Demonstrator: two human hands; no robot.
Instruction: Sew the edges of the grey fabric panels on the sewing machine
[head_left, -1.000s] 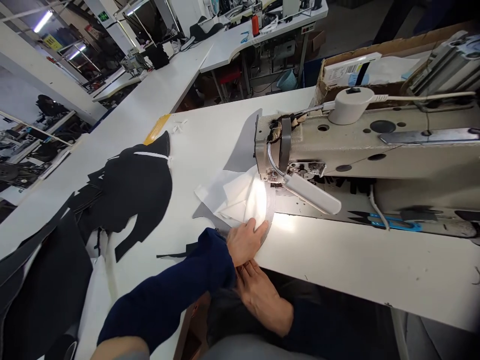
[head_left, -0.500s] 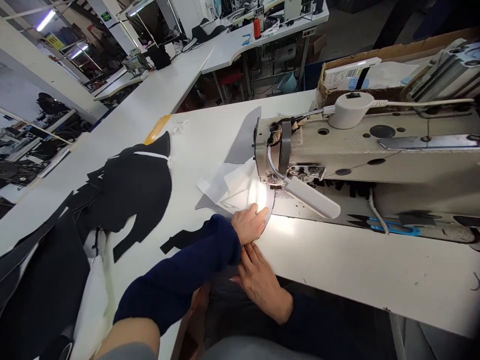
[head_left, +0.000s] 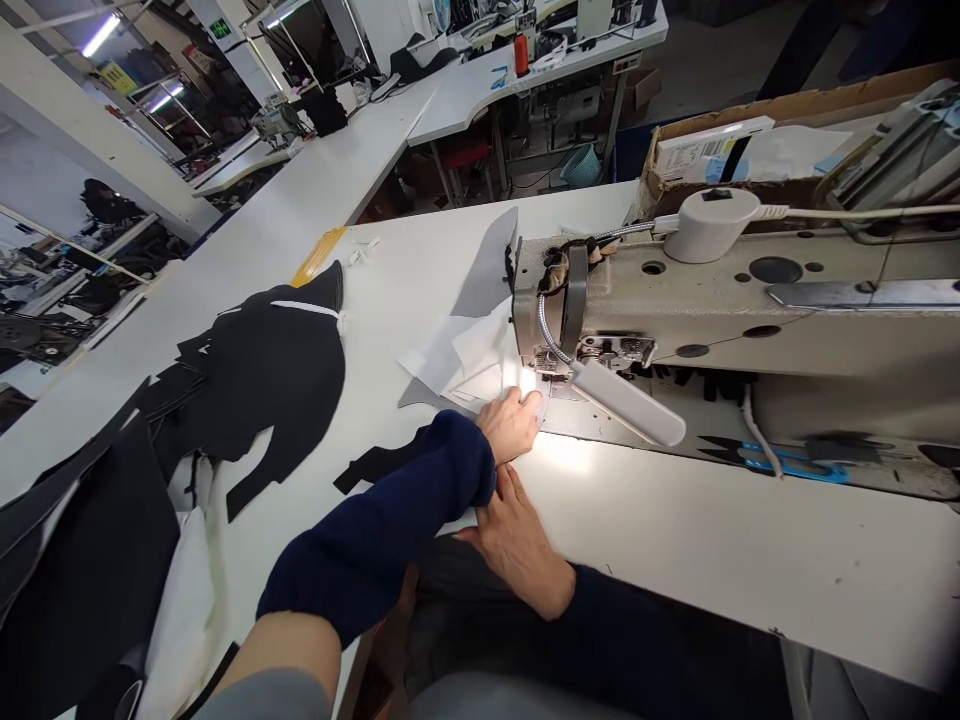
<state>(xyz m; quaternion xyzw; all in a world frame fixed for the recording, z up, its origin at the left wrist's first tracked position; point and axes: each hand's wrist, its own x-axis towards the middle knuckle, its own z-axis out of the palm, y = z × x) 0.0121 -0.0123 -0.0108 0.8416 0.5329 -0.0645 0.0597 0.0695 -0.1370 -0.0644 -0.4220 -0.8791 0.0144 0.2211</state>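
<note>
My left hand (head_left: pixel 510 424) lies by the needle area of the sewing machine (head_left: pixel 660 300), its bent fingers closed on the light fabric pieces. White fabric (head_left: pixel 480 355) with folds lies on top of a grey fabric piece (head_left: pixel 487 265), which reaches behind the machine head. Under the lamp the fingertips are close to the presser foot, whose exact contact I cannot make out. My right hand (head_left: pixel 521 540) rests at the table's front edge with fingers stretched out, their tips at my left wrist. A black fabric strip (head_left: pixel 382 458) lies beside my left sleeve.
Stacked black fabric pieces (head_left: pixel 277 380) cover the left of the white table (head_left: pixel 720 530). Blue-handled scissors (head_left: pixel 795 462) lie under the machine arm. A white lamp (head_left: pixel 630 402) juts out in front of the machine. Behind it stands a cardboard box (head_left: pixel 795 105).
My left hand has moved forward, closer to the needle, and the light fabric has shifted with it. My right hand has followed a little way. The view has shifted slightly.
</note>
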